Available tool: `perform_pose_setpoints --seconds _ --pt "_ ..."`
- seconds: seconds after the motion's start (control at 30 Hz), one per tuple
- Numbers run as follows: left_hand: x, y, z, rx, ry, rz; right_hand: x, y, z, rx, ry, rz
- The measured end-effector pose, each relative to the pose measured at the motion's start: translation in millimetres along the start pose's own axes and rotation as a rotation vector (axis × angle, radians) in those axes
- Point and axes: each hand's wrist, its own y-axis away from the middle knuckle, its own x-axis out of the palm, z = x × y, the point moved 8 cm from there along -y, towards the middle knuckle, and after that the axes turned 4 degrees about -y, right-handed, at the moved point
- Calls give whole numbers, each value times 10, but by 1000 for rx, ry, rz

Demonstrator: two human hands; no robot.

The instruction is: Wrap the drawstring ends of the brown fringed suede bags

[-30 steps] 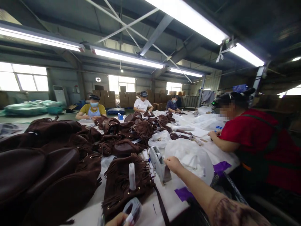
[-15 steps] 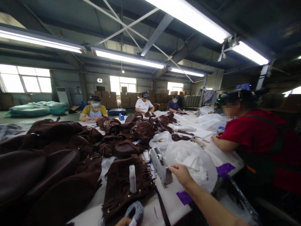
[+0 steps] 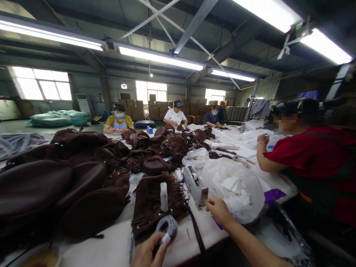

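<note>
My right hand (image 3: 218, 210) is closed in a pinch just in front of the grey tape dispenser (image 3: 195, 185), at its cutting end; what the fingers hold is too small to see. My left hand (image 3: 147, 251) at the bottom edge grips a grey bundled strap with a white tag (image 3: 167, 226). Between my hands lies a brown fringed suede bag (image 3: 155, 202) with a white strip (image 3: 164, 192) on it, on the white table (image 3: 111, 244).
Many brown bags (image 3: 69, 174) pile up on the left. A clear plastic bag (image 3: 236, 187) bulges to the right of the dispenser. A person in red (image 3: 314, 163) works at my right; three more people sit at the far end (image 3: 119, 120). Purple scraps (image 3: 274, 194) lie near the table edge.
My right hand pulled back from the dispenser's top toward me, down to its front end. My left hand rose into view with the grey bundle. The person in red lifted a hand.
</note>
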Motion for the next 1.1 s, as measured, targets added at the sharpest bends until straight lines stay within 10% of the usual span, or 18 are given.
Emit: perform_pose_setpoints --seconds 0.2,0.37,0.8,1.1 --pt "-39 80 -174 20 -24 -78 791 989 538 -121 -225 451" --pt "17 87 -110 58 -155 -166 1239 1277 767 -131 -301 463" --pt "9 193 -134 96 -361 -229 1370 1224 529 -6 -220 311" --pt "100 171 -201 183 -711 -271 1515 1270 325 346 -377 327"
